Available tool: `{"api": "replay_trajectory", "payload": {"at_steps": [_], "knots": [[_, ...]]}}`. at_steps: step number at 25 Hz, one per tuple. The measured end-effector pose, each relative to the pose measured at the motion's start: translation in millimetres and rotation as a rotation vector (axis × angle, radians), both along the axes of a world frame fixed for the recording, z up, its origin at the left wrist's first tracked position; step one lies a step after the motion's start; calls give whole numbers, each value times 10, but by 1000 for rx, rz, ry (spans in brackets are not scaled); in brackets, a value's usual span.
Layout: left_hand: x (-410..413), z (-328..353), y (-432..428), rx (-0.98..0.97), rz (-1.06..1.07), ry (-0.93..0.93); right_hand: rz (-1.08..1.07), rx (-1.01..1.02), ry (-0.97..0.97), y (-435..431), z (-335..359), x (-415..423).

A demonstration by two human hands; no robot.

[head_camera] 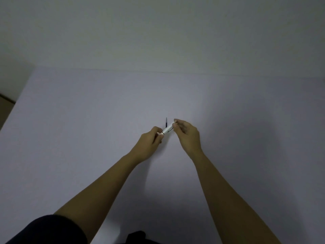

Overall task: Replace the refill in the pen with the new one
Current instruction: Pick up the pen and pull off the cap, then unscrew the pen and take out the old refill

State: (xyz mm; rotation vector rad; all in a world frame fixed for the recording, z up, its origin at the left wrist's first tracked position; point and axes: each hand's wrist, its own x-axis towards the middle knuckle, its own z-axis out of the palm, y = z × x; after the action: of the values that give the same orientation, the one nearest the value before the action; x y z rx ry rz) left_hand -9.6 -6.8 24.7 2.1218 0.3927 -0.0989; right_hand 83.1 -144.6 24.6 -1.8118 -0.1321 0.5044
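Both hands grip the pen [168,129] above the table [88,120], left hand [150,140] pinching its lower end, right hand [186,133] its upper; counter-twisting along the axis should separate it cleanly, refill [166,122] lying just beyond.

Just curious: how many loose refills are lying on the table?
1: a thin dark refill lies on the table just beyond the hands. Another may sit hidden inside the pen.

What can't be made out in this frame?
Head view only:
- Pen: its ends are covered by the left hand and right hand; open or assembled, unclear.
- Refill on the table: too small and dim; lower end hidden behind the pen; old or new, unknown.
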Motion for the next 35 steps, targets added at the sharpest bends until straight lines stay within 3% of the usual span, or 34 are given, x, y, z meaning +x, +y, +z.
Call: {"api": "replay_trajectory", "payload": {"at_steps": [4, 6, 9, 12, 14, 19, 35], "knots": [[-44, -8, -95, 206, 60, -178, -77, 30, 44, -13, 26, -78], [-70, -41, -105, 250, 99, -176, -88, 49, 89, -46, 7, -105], [-106, -118, -118, 213, 157, -96, -95, 69, 154, -73, -29, -105], [-131, -159, -93, 96, 190, -44, -234, 186, 245, -117, -77, -26], [-147, -184, -61, 89, 191, -32, -261, 71, 187, -190, -155, 59], [-141, -146, -19, 38, 211, -50, -102, -262, 87, -343, -344, 117], [-156, 19, -49, 63, 171, 24, 28, -471, -83, -366, -313, 147]]}}
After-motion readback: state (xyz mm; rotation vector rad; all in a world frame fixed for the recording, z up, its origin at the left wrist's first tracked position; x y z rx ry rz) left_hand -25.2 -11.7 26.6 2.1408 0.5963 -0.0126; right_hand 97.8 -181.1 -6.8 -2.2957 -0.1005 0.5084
